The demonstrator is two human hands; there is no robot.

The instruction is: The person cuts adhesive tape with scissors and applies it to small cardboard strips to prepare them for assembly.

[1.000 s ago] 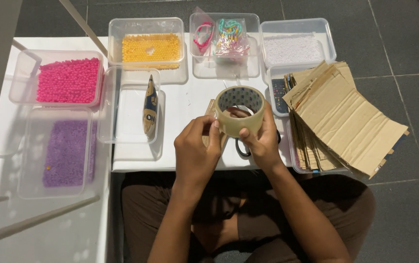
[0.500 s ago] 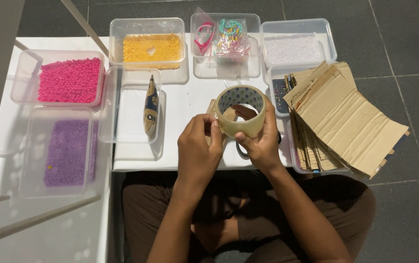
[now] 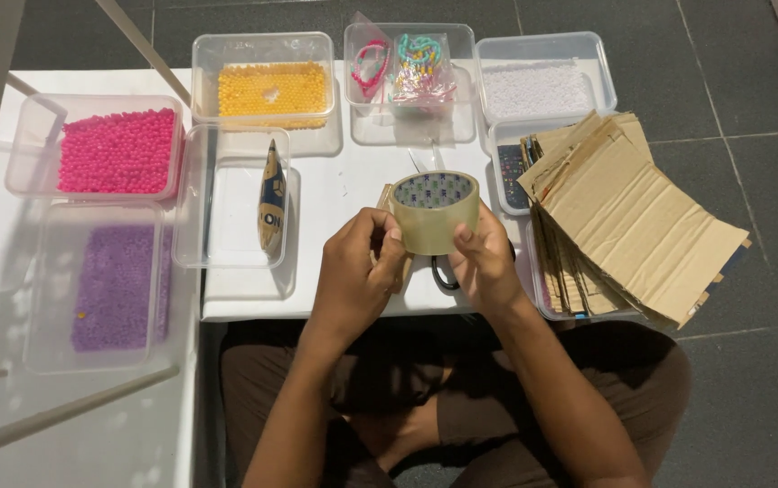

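Tape roll (image 3: pixel 434 212), tan, gripped above the white table (image 3: pixel 344 194) between left hand (image 3: pixel 359 271) and right hand (image 3: pixel 484 267). Behind the roll: tubs of yellow beads (image 3: pixel 271 93), bracelets (image 3: pixel 411 68), white beads (image 3: pixel 538 90). Left of it: pink beads (image 3: pixel 117 151), purple beads (image 3: pixel 117 285). Right: stacked cardboard (image 3: pixel 628 221).

The scissors (image 3: pixel 443 271) lie mostly hidden behind the tape roll (image 3: pixel 434 212) and hands.
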